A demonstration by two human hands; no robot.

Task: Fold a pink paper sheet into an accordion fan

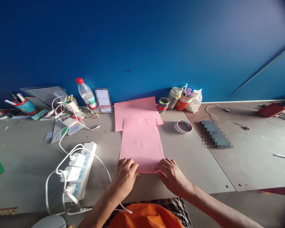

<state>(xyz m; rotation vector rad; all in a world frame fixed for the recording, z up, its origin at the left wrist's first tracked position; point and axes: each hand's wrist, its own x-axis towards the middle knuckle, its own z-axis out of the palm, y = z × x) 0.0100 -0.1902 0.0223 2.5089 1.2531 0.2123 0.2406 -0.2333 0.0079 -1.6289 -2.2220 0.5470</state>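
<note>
A pink sheet of paper (142, 139) lies on the grey table in front of me, its near edge facing me. My left hand (126, 172) is closed on the near left corner, fingers curled over it. At the near right corner my right hand (171, 174) pinches the sheet the same way, thumb toward the edge. Behind it and partly under its far end is more pink paper (118, 115), set at a slight angle against the blue wall. The fingertips under the sheet are hidden.
Left of the paper lies a white power strip (89, 167) with plugs and looping cables. A red-capped bottle (85, 93) leans at the back. To the right are a tape roll (183, 127), a red cup of pens (184, 100) and a blurred dark object (216, 134).
</note>
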